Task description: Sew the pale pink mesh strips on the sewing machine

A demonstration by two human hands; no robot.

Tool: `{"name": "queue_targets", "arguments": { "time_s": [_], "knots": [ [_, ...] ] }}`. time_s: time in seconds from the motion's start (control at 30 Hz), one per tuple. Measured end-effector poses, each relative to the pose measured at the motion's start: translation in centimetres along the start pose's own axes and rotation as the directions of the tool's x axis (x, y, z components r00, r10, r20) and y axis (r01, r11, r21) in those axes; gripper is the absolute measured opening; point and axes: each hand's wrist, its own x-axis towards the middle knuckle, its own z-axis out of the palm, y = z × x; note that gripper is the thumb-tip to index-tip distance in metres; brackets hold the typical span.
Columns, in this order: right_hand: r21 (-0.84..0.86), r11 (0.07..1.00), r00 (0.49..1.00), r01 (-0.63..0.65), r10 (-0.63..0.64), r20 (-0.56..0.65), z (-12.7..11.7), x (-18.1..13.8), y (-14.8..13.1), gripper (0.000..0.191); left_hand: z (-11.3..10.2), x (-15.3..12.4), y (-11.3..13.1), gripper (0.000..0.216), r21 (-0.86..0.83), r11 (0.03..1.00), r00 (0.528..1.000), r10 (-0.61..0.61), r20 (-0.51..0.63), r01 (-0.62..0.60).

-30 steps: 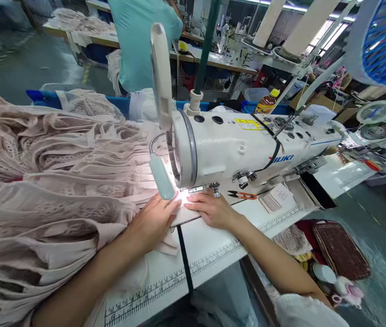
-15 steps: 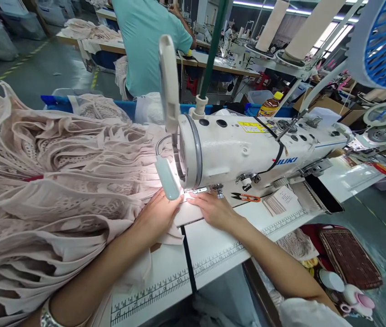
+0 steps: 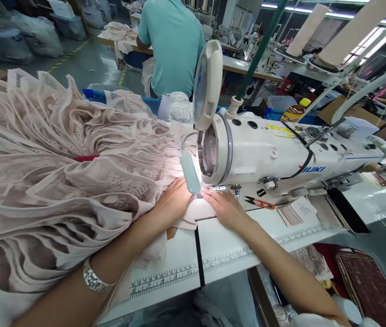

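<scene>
The pale pink cloth [image 3: 185, 222] lies at the left end of the sewing machine [image 3: 254, 150], its loose edge showing on the near side of the left hand [image 3: 175, 200]. That hand rests on top of it, palm down, with the fingers reaching toward the lit spot under the machine head. The right hand [image 3: 227, 209] is just to the right, its fingers stretched left toward the same spot, so the two sets of fingertips come near each other without meeting. I cannot tell whether either hand pinches the cloth, as the thumbs and some fingertips are hidden.

A small lamp [image 3: 190, 172] hangs just above the left fingertips. To the left spreads a large heap of similar lacy pieces [image 3: 60, 181], with a red band [image 3: 86, 158] among them. Right of the right hand, orange-handled snips [image 3: 260, 202] and a printed card [image 3: 304, 208] lie on the far side of the ruler-marked tabletop [image 3: 220, 231]. Beyond the machine, at far right, is a yellow-capped bottle [image 3: 295, 110]; at far centre, a person in a teal shirt [image 3: 175, 50].
</scene>
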Motion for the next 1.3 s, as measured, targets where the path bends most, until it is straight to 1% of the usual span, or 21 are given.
{"name": "queue_targets", "arguments": {
  "time_s": [0.1,0.17,0.23,0.3,0.37,0.47,0.57,0.63,0.7,0.77,0.83,0.97,1.03,1.3],
  "knots": [
    [-0.007,1.0,1.0,-0.019,0.019,0.017,-0.2,0.0,0.0,0.061,-0.1,0.1,0.2,0.012,0.024,0.999,0.999,-0.039,0.01,0.039],
    [0.001,0.999,0.998,-0.046,0.046,0.03,-0.4,0.1,0.0,0.057,-0.1,0.0,0.5,0.011,0.07,0.995,0.997,-0.07,-0.006,0.071],
    [0.015,0.997,0.997,-0.073,0.072,0.04,-0.4,0.2,0.0,0.055,0.1,-0.1,1.0,0.014,0.153,0.982,0.993,-0.105,-0.063,0.113],
    [0.025,0.995,0.995,-0.096,0.095,0.045,-0.2,0.4,0.0,0.056,0.3,-0.3,1.6,0.018,0.272,0.954,0.99,-0.105,-0.091,0.126],
    [0.02,0.993,0.992,-0.119,0.119,0.04,-0.1,0.6,0.0,0.056,0.4,-0.6,2.3,0.02,0.367,0.927,0.997,-0.058,-0.048,0.072],
    [0.001,0.985,0.984,-0.173,0.173,0.045,0.0,0.9,-0.2,0.051,0.4,-1.1,3.1,0.025,0.404,0.914,0.999,0.022,0.037,-0.035],
    [-0.013,0.976,0.974,-0.217,0.218,0.057,-0.2,1.2,-0.5,0.046,0.2,-1.3,3.4,0.028,0.421,0.906,0.998,0.042,0.041,-0.056],
    [-0.013,0.976,0.975,-0.219,0.219,0.025,-0.4,1.3,-0.5,0.044,0.0,-1.1,3.1,0.028,0.391,0.92,0.999,0.038,0.004,-0.037],
    [0.014,0.982,0.982,-0.187,0.187,-0.024,-0.5,1.3,-0.4,0.043,-0.1,-0.7,2.5,0.025,0.295,0.955,1.0,0.018,-0.026,-0.01],
    [0.062,0.989,0.989,-0.138,0.141,-0.051,-0.5,1.2,-0.3,0.042,-0.3,-0.2,1.8,0.02,0.191,0.982,1.0,-0.001,-0.018,0.004],
    [0.091,0.989,0.991,-0.119,0.124,-0.045,-0.6,1.1,-0.3,0.042,-0.3,0.1,1.2,0.018,0.141,0.99,1.0,-0.006,-0.001,0.006],
    [0.058,0.984,0.985,-0.171,0.169,0.04,-0.9,0.9,-0.8,0.046,-0.3,0.2,0.9,0.02,0.122,0.993,1.0,0.001,0.002,-0.001],
    [0.043,0.98,0.98,-0.195,0.193,0.049,-1.0,0.8,-1.2,0.049,-0.3,0.2,1.0,0.019,0.118,0.993,1.0,0.011,0.009,-0.012],
    [0.094,0.987,0.986,-0.134,0.142,-0.087,-0.1,0.2,-0.8,0.054,-0.3,0.2,1.1,0.023,0.108,0.994,1.0,0.027,0.005,-0.028]
  ]
}}
